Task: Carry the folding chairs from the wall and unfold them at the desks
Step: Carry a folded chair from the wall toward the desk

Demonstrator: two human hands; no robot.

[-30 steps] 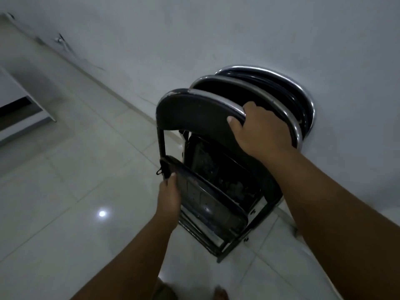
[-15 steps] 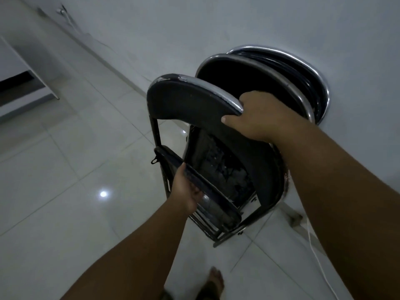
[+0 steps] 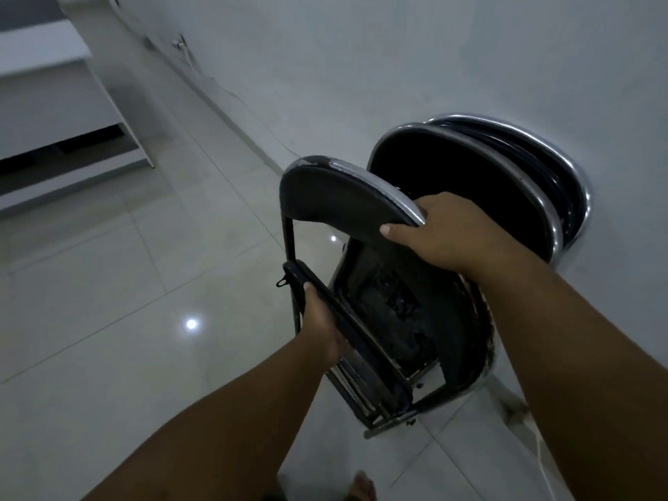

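Observation:
A black folding chair (image 3: 336,197) with a chrome frame is held folded in front of me, pulled clear of the stack. My right hand (image 3: 444,233) grips the top edge of its backrest. My left hand (image 3: 323,327) holds the front edge of its folded seat (image 3: 361,341). Behind it, several more folded chairs (image 3: 480,182) lean against the white wall (image 3: 397,48). A gap shows between the held chair's backrest and the stack.
A white desk (image 3: 68,113) stands at the upper left, across a glossy tiled floor (image 3: 108,320). A cable (image 3: 231,92) runs along the base of the wall. My bare foot (image 3: 363,486) is at the bottom edge, and a white cord (image 3: 542,461) lies at the lower right.
The held chair has come away from the stack toward me and to the left, widening the gap. The view has swung left, so more of the desk shows.

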